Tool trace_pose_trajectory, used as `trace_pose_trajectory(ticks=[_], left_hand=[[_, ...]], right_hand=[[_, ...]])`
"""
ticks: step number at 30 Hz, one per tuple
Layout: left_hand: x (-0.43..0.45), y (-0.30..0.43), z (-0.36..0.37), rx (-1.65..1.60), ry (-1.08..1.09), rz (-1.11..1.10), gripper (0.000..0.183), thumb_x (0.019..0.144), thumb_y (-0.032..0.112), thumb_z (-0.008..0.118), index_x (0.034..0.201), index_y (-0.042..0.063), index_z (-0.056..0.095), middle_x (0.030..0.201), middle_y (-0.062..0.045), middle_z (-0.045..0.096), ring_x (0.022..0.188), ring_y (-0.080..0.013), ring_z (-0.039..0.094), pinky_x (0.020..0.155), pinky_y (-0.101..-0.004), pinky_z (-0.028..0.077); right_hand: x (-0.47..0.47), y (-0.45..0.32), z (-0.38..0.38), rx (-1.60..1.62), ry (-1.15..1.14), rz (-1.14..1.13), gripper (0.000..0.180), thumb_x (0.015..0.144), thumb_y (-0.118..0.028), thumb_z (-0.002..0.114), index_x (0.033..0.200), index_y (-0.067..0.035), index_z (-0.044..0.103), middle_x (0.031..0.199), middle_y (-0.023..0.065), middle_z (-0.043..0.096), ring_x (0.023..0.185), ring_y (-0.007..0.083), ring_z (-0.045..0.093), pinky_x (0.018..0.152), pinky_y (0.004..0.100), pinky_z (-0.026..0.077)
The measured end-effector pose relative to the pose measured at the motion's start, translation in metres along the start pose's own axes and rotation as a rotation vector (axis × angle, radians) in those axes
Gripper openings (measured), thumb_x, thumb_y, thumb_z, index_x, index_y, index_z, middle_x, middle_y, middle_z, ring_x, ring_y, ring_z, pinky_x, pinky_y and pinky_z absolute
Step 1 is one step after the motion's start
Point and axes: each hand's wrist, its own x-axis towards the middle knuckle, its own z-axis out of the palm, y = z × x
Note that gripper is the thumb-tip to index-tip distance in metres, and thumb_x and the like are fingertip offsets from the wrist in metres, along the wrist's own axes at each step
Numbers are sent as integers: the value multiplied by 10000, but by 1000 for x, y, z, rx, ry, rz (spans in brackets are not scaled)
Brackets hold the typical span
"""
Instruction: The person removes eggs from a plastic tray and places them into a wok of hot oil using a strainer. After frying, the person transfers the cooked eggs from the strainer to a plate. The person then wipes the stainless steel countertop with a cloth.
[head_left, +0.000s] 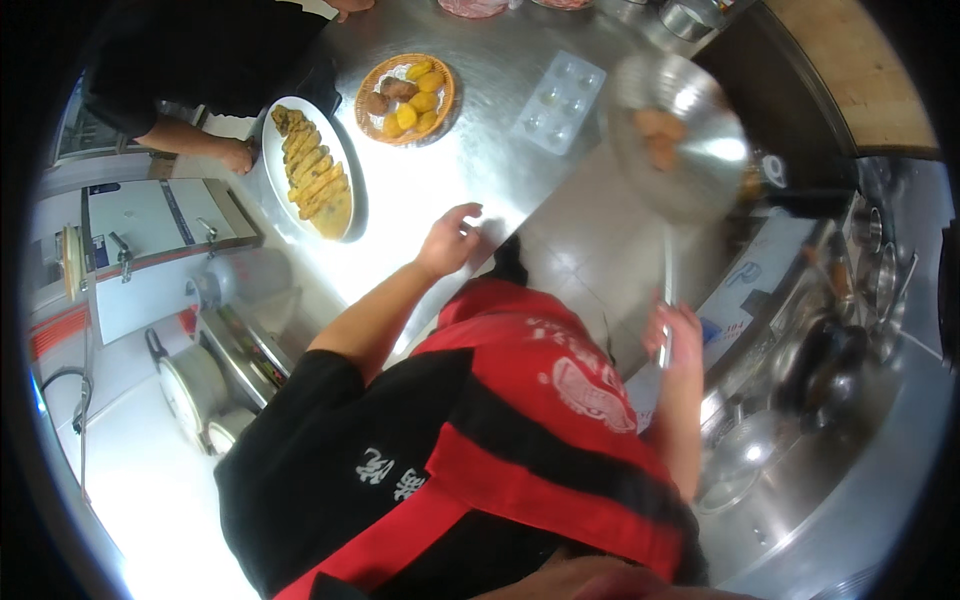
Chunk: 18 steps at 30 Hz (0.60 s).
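My right hand (676, 330) is closed around the metal handle of a wide, round metal strainer (705, 180), blurred in the picture. A few orange-brown fried pieces (660, 135) lie in it. My left hand (451, 241) is over the near edge of the steel table (480, 172), empty, with thumb and fingers apart. Beyond it on the table stands a round wicker basket (451, 90), paper-lined, with yellow and brown fried pieces (406, 116). To its left, a white oval plate (279, 165) bears sliced, battered food (309, 172).
A translucent plastic tray with round hollows (562, 101) lies near the table's right edge. Another person's hand (237, 156) is beside the oval plate. On the right, a steel counter holds metal pans and strainers (750, 442). Lidded pots (193, 386) stand at left.
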Motion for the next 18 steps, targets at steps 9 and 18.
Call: trace_pose_trajectory(ticks=[9, 18], left_hand=[[28, -6, -57, -89, 179, -70, 380, 938, -1, 565, 1318, 28, 560, 1226, -101, 638, 928, -173, 662, 785, -298, 552], [88, 64, -46, -32, 218, 49, 361, 910, 12, 608, 1271, 31, 593, 1188, -124, 655, 873, -199, 670, 755, -311, 547]], right_hand=[[130, -16, 99, -329, -125, 124, 194, 941, -74, 607, 1125, -46, 553, 703, 36, 525, 505, 141, 501, 481, 309, 439], [174, -30, 85, -509, -238, 240, 322, 1024, -226, 586, 1295, -80, 492, 997, 96, 656, 813, 213, 696, 709, 363, 610]])
